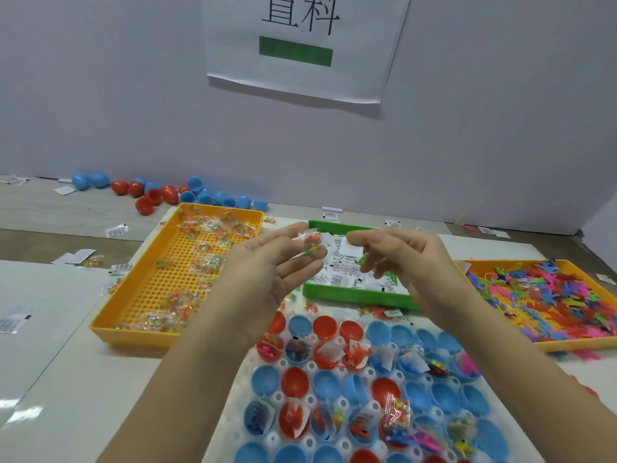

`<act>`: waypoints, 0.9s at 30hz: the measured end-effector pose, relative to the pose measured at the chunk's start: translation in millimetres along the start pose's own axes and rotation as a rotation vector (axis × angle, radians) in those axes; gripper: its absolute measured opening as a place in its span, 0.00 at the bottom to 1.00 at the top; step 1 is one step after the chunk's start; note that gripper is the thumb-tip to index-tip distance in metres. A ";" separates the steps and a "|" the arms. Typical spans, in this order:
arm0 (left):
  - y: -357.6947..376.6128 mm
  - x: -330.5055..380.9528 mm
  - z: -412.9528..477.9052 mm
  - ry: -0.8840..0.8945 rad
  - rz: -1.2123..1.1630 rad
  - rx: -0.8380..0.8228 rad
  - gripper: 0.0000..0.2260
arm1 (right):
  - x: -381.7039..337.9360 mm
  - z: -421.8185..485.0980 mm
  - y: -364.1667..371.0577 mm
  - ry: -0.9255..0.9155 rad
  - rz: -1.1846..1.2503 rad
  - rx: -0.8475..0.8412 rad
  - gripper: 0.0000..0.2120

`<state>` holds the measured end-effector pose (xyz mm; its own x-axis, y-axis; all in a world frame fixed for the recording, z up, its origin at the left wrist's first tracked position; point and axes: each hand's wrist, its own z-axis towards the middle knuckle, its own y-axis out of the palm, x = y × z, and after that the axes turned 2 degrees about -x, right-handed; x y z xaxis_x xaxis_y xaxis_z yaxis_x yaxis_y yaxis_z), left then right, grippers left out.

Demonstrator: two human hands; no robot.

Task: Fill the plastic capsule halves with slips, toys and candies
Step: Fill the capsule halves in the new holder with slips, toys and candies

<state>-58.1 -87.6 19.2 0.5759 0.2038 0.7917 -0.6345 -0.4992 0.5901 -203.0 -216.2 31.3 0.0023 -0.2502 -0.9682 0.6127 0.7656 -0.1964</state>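
My left hand [267, 272] is raised palm-up above the trays and pinches a small clear candy packet [312, 245] between thumb and fingertips. My right hand [410, 259] faces it and pinches a white paper slip [354, 249] over the green tray [350, 295] of slips. Below both hands lies a white holder [283, 364] with rows of blue and red capsule halves [384, 392]; several hold slips, toys and candy packets, others are bare.
An orange tray [140, 325] with candy packets stands at the left. Another orange tray [567, 344] with colourful plastic toys stands at the right. Loose blue and red capsule halves [167, 195] lie along the back wall. Stray slips are scattered on the table.
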 end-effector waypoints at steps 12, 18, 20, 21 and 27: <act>11.4 -8.3 -5.7 -0.015 0.077 -0.057 0.10 | -9.5 0.8 19.5 0.004 -0.054 0.104 0.04; 11.9 -8.8 -7.6 0.047 0.138 -0.104 0.21 | -7.8 -0.7 24.6 0.127 0.116 0.114 0.06; 13.7 -10.4 -9.2 0.060 0.141 -0.098 0.22 | -8.2 -2.0 26.1 0.135 0.163 0.119 0.07; 15.1 -11.5 -9.7 0.057 0.134 -0.097 0.20 | -8.5 -2.9 26.0 0.142 0.183 0.122 0.08; 18.9 -16.1 -11.7 0.029 0.137 -0.065 0.13 | -2.4 -18.9 -11.1 0.143 0.130 0.242 0.14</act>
<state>-85.4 -90.5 19.5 0.4668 0.1621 0.8694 -0.7389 -0.4686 0.4841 -224.7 -212.9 32.9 -0.0073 -0.0602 -0.9982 0.7851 0.6179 -0.0430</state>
